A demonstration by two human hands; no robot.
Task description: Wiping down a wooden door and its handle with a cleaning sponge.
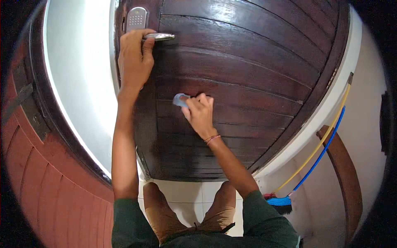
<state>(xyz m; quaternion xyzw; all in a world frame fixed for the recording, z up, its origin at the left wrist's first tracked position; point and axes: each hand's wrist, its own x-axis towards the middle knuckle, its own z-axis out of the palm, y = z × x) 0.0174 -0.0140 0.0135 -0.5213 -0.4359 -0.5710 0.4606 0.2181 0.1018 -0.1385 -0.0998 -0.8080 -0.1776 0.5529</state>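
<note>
Before me stands a dark brown wooden plank door (235,99). My left hand (135,59) is closed around the metal lever handle (160,37) near the door's left edge. Just above that hand is a silver electronic keypad lock (137,19), its lower part hidden by the fingers. My right hand (200,113) is at the middle of the door and pinches a small pale-blue item (180,100), perhaps a cloth or scraper, against or very close to the planks. Slight blur hides its exact form.
A blue-headed broom (279,201) and a yellow pole (328,130) lean at the right wall, beside a brown wooden board (344,176). At left are a white wall (80,62) and a reddish panelled door (62,198). Pale floor tiles (186,192) lie below.
</note>
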